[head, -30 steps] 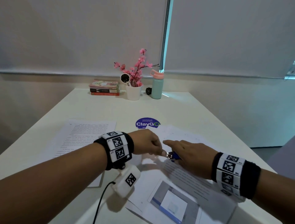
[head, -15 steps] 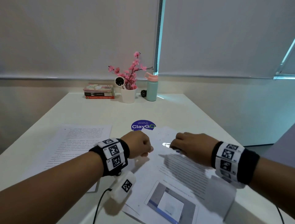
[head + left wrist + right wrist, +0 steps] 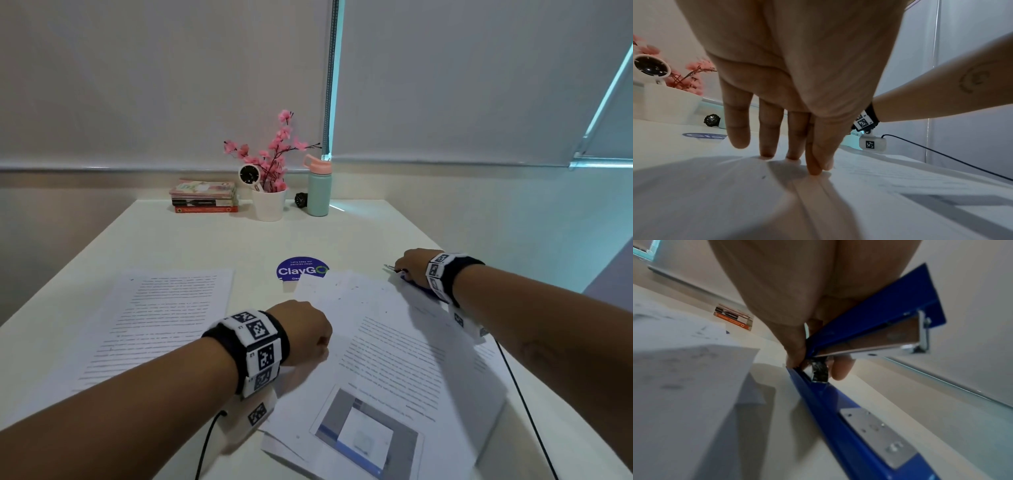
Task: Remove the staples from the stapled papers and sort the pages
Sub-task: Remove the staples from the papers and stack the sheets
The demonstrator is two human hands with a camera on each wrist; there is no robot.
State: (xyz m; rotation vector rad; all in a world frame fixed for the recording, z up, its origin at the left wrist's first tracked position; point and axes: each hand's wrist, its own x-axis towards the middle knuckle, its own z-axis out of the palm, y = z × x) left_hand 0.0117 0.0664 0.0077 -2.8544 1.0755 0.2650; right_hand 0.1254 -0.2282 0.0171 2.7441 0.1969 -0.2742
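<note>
A stack of printed pages (image 3: 394, 359) lies on the white table (image 3: 205, 240), its top sheet showing text and a grey picture. My left hand (image 3: 308, 337) stands on the stack's left part. In the left wrist view its fingertips (image 3: 767, 154) press straight down on the paper (image 3: 900, 178), thumb beside the index finger. My right hand (image 3: 411, 270) is at the stack's far right corner, gripping a blue stapler (image 3: 416, 287). In the right wrist view the stapler (image 3: 869, 318) gapes wide, its base (image 3: 838, 418) on the table beside the pages (image 3: 684, 369). A single text page (image 3: 161, 315) lies to the left.
A round blue ClayGo sticker (image 3: 302, 269) sits mid-table. At the far edge stand books (image 3: 205, 196), a white pot of pink flowers (image 3: 269, 205), a teal bottle (image 3: 319, 190) and a small black object (image 3: 300, 199). A black cable (image 3: 524, 404) runs along the right edge.
My right hand has carried the stapler away from the left hand, to the right and farther out. The left hand has stayed on the stack.
</note>
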